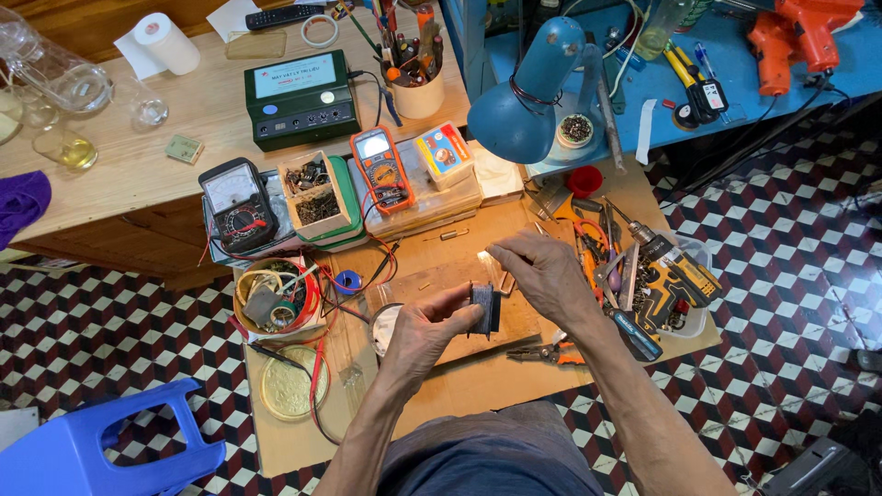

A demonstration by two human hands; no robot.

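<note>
View from above of a person seated at a cluttered low workbench. The left hand [424, 332] is closed around a small dark block [484, 308], thumb on its near face and fingers wrapped behind, holding it upright just above a worn wooden board [450, 276]. The right hand [544, 273] sits just beyond and to the right of the block, fingers curled together at its top edge as if pinching something small; what lies between the fingertips is too small to make out.

Left of the grip, a bowl [274, 296] holds coiled wire and tape, with a round tin lid [288, 383] nearer the body. Beyond the grip stand an orange multimeter [381, 169], an analogue meter [237, 200] and a tray of small parts [312, 193]. A blue desk lamp [525, 96] hangs over the far side. Right of the grip lie a cordless drill [669, 278] and loose hand tools; pliers [547, 351] rest on the bench just under the right wrist.

Judging from the pose, the work goes best with the left hand keeping the block steady and low over the board, while the right hand works only with the fingertips, wrist braced, so nothing small drops into the clutter.
</note>
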